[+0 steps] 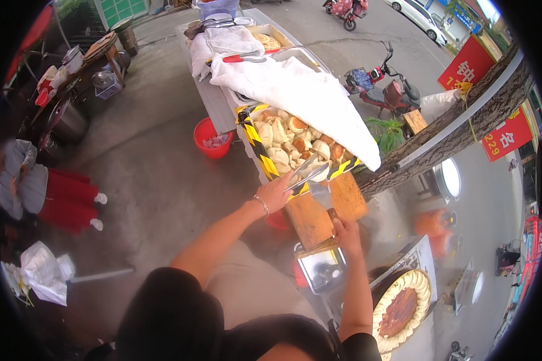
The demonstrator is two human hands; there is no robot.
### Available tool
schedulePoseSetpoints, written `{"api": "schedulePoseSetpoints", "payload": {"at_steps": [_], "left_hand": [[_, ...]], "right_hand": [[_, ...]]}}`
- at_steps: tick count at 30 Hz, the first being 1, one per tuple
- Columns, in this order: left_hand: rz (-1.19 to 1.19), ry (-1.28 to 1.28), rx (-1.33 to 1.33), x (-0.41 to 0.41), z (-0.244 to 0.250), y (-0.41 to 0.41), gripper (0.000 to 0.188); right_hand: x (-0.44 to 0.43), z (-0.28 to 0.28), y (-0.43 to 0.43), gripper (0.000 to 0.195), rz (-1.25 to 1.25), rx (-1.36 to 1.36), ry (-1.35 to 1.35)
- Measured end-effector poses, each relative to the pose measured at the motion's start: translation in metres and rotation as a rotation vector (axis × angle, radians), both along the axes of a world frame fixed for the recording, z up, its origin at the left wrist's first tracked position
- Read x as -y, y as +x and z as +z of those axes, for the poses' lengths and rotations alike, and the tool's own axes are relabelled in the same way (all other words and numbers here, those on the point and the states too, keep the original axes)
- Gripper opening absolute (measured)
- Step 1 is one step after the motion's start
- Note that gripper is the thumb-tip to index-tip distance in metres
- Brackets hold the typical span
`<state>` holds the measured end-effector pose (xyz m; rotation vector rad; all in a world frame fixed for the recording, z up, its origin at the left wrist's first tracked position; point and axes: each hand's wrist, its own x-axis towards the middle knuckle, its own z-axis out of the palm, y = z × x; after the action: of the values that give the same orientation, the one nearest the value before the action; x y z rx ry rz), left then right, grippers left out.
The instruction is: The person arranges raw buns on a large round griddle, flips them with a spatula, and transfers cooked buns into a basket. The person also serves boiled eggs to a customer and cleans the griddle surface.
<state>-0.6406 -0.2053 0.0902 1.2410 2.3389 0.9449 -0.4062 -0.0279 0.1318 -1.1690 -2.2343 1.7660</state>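
My left hand (276, 193) grips metal tongs (305, 173), whose tips reach over a tray edged with yellow-and-black tape (263, 151). Browned and pale dough buns (278, 131) fill the tray, and a white cloth (293, 88) covers its far part. The tong tips lie around or against a pale bun at the near edge; which of the two I cannot tell. My right hand (347, 235) is closed on the wooden handle of a metal spatula (321, 194), its blade just below the tray's near edge, over a wooden board (309, 221).
A steel tray (321, 270) lies below the board. At the lower right is a round pan (402, 311) ringed with dough. A tree trunk (451, 122) leans at the right. Under the table's left side stands a red bucket (213, 146). A person (40, 182) is at the far left.
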Motion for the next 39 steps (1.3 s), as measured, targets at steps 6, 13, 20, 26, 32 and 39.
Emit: {"api": "schedulePoseSetpoints", "payload": {"at_steps": [6,13,20,26,32,39], "left_hand": [[-0.152,-0.102,0.113,-0.027,-0.002,-0.075,0.063],[-0.223,-0.121,0.203,-0.038,-0.014,-0.138,0.063],[-0.167,-0.068,0.309,-0.049,-0.027,-0.152,0.065],[-0.046,0.109,0.374,-0.073,-0.055,-0.141,0.064],[0.038,0.152,0.478,-0.09,-0.077,-0.139,0.064],[0.188,0.059,0.496,-0.052,-0.03,-0.163,0.058]], "right_hand": [[0.009,-0.029,-0.049,0.028,-0.207,-0.051,-0.053],[0.025,-0.048,-0.104,0.027,-0.304,0.04,0.031],[0.012,-0.025,-0.145,0.03,-0.229,0.115,0.247],[-0.016,0.012,-0.174,0.029,-0.087,0.212,0.437],[-0.029,0.024,-0.203,0.025,0.045,0.267,0.733],[0.004,-0.004,-0.22,0.031,0.118,0.402,0.808]]}}
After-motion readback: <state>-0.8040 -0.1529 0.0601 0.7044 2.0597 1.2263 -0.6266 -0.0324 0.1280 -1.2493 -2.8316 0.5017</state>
